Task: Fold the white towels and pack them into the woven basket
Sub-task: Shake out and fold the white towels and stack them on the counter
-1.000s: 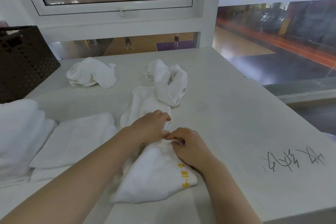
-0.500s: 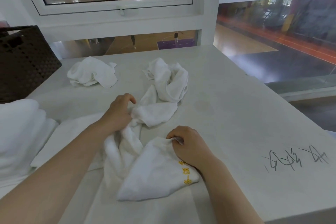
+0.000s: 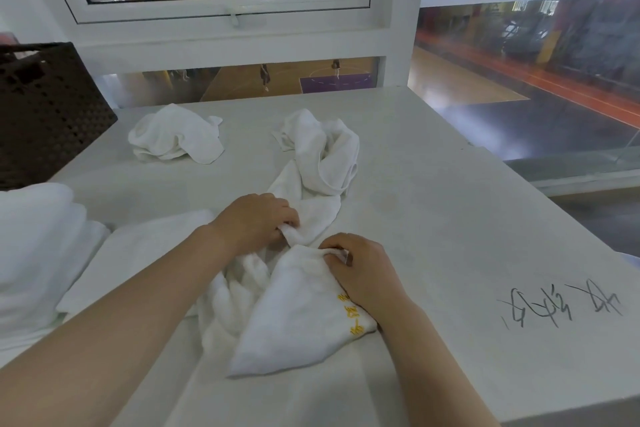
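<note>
1. Towel [image 3: 294,319] edges are gathered near the bench [image 3: 450,236] centre: the left hand [image 3: 256,222] has come back from its reach out at ten o'clock half a second ago and now sits just beside the right hand [image 3: 360,270], much as the two sat a second ago.
2. The left hand's fingers are curled round a bunched fold of the cloth; the right hand pinches a corner by the yellow embroidery [image 3: 349,315], fingers bent tight on it. Neither hand is free.
3. This towel lies crumpled under both hands, and a twisted tail of white cloth [image 3: 322,156] runs away toward twelve o'clock; I cannot tell whether that is the same towel or a second one.
4. By my judgement the left hand has found the matching corner, so the towel can be lifted and spread for its first fold; the fold itself is not yet made.
5. The right hand has barely shifted across all three frames and acts as the anchor.
6. Another crumpled towel [image 3: 176,137] lies at eleven o'clock, unchanged.
7. A flat folded towel [image 3: 138,263] rests at nine o'clock beside a thicker white stack [image 3: 38,246] at the left edge.
8. The woven basket [image 3: 45,111] stands at ten o'clock; its inside is hidden, so how much is packed is unclear.
</note>
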### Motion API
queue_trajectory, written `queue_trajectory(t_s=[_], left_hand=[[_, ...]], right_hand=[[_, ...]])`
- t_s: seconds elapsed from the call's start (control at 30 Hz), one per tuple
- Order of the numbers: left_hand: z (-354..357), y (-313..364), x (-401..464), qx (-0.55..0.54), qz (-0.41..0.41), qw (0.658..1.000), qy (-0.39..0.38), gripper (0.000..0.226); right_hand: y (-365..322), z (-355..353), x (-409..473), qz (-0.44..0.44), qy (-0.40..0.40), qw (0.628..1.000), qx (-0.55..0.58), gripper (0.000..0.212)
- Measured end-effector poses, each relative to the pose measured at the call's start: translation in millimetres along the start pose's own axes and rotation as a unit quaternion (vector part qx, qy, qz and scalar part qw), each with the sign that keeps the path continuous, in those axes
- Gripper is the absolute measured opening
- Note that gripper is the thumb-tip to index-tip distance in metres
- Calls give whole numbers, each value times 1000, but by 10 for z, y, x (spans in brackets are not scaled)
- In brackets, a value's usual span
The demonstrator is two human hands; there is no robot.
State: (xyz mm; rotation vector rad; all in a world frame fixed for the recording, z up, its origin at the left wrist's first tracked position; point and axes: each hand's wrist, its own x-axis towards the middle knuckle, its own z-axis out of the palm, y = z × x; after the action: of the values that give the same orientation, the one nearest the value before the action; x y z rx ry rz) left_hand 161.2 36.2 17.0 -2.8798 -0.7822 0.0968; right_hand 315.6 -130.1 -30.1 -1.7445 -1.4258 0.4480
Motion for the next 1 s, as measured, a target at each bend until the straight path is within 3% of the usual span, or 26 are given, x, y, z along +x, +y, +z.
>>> queue_trajectory(t_s=[0.07, 0.13, 0.2, 0.27, 0.4, 0.43, 0.57, 0.73, 0.9, 1.0], left_hand=[[-5, 33, -14, -118, -39, 990, 66, 16], [-33, 93, -40, -295, -102, 941, 133, 36], [-121, 198, -63, -403, -168, 884, 165, 40], [-149, 292, -63, -455, -210, 849, 168, 41], [-90, 419, -100, -510, -224, 818, 144, 21], [-69, 447, -124, -518, -220, 815, 140, 27], [-15, 427, -186, -532, -144, 827, 110, 33], [40, 367, -266, -520, -62, 852, 15, 29], [162, 350, -233, -407, -82, 909, 22, 17], [182, 421, -217, -405, -129, 903, 65, 22]], right_hand=[[-27, -18, -2, 2, 26, 999, 24, 13], [-48, -23, 2, 8, 54, 997, 50, 11], [-61, -10, 3, 6, 81, 993, 84, 15], [-74, 10, 1, -15, 100, 987, 121, 17], [-77, 37, -6, -82, 74, 984, 137, 19], [-77, 44, -8, -85, 57, 987, 128, 20], [-50, 86, -7, -63, 35, 993, 88, 27], [-84, 45, -11, 2, 54, 991, 126, 23], [-74, 67, -12, 9, 59, 991, 116, 21], [-58, 56, -5, 10, 75, 990, 117, 19]])
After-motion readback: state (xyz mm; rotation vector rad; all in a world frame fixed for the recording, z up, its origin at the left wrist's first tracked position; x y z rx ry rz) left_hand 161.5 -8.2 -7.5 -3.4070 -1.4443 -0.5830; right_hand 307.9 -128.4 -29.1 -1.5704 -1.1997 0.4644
